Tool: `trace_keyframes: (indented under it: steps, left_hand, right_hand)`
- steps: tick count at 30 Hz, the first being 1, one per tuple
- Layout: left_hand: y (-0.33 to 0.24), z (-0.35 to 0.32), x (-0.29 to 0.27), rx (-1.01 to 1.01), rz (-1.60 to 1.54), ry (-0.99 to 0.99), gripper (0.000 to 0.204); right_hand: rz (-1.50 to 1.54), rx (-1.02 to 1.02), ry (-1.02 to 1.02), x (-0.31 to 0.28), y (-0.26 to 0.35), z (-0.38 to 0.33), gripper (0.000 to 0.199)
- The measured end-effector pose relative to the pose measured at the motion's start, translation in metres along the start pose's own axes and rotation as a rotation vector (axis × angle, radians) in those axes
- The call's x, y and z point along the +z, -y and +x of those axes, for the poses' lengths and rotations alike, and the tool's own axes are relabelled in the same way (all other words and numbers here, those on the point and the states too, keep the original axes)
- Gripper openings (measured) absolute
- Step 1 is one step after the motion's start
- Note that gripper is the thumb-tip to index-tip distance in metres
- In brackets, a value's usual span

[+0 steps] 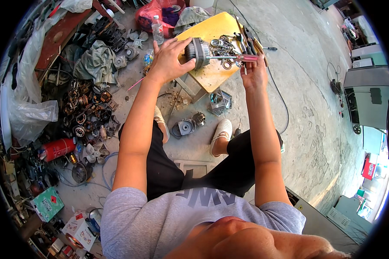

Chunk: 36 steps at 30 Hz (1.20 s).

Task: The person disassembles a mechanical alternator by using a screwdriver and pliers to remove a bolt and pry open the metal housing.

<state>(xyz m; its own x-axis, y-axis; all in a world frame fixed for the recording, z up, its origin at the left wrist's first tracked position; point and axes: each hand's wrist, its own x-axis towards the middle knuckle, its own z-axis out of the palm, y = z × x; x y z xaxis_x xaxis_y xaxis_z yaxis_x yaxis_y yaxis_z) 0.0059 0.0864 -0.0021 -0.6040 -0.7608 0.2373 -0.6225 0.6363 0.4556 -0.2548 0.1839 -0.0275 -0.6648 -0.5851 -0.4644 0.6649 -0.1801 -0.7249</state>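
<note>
My left hand (170, 60) is closed round a small grey electric motor (198, 52), held on its side over a yellow stool (222, 26). In my right hand (254, 72) is a screwdriver (245, 57) with a reddish, see-through handle. Its metal shaft points left and meets the motor's right face; whether the tip sits in a screw cannot be made out. Beyond the screwdriver, bearings and small metal parts (222, 43) lie on the stool top. Several hand tools (248, 41) rest along the stool's right edge.
Opened motor housings (186, 127) and a metal frame (220, 102) lie on the floor by my feet. Heaped motor parts (84, 101) and a red cylinder (58, 149) crowd the left. A plastic bottle (157, 30) stands behind the stool. A dark cable (285, 108) curves along the right.
</note>
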Motion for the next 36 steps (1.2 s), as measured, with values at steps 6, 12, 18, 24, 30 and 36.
trace_keyframes:
  steps: [6, 12, 18, 24, 30, 36]
  left_hand:
    - [0.003, 0.003, 0.005, 0.053, 0.011, -0.046, 0.074]
    - [0.003, 0.001, 0.001, 0.026, 0.028, 0.000, 0.074]
    - [0.001, 0.002, 0.002, 0.038, 0.032, -0.018, 0.074]
    - [0.004, 0.001, 0.003, 0.048, 0.043, -0.024, 0.074]
    - [0.005, 0.003, 0.007, 0.068, 0.044, -0.074, 0.074]
    - [0.002, 0.002, 0.002, 0.037, 0.058, -0.015, 0.073]
  right_hand:
    - [0.007, -0.129, 0.094, -0.016, -0.010, 0.023, 0.028]
    - [0.015, 0.010, 0.002, 0.000, -0.002, 0.004, 0.021]
    - [-0.045, -0.107, 0.040, -0.011, -0.006, 0.014, 0.029]
    - [-0.008, 0.014, -0.046, -0.002, -0.003, 0.006, 0.025]
    - [-0.071, -0.114, 0.065, -0.012, -0.004, 0.014, 0.027]
    - [-0.017, -0.019, -0.041, 0.001, 0.002, -0.001, 0.019]
